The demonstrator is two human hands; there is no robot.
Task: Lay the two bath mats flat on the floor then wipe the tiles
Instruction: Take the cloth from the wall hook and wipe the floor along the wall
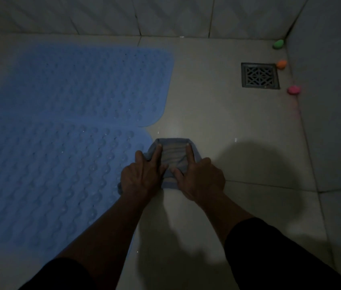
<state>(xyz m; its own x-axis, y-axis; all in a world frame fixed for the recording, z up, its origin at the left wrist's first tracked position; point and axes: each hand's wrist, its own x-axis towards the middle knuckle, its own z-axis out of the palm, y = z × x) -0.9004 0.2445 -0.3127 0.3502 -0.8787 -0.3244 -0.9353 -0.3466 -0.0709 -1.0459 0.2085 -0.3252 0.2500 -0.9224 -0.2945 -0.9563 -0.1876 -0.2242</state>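
Two blue bath mats lie flat side by side on the pale floor tiles [217,114]: the far mat [90,84] and the near mat [46,176], both studded with bumps. A folded blue-grey cloth [173,152] rests on the tile just right of the near mat's corner. My left hand [142,174] presses on the cloth's left side, fingers stretched forward. My right hand [198,178] presses on its right side, index finger extended. The cloth's near part is hidden under both hands.
A square metal floor drain [259,75] sits at the back right. Three small coloured objects lie along the right wall: green [278,44], orange [281,64], pink [293,90]. Tiled walls close off the back and right. The light is dim.
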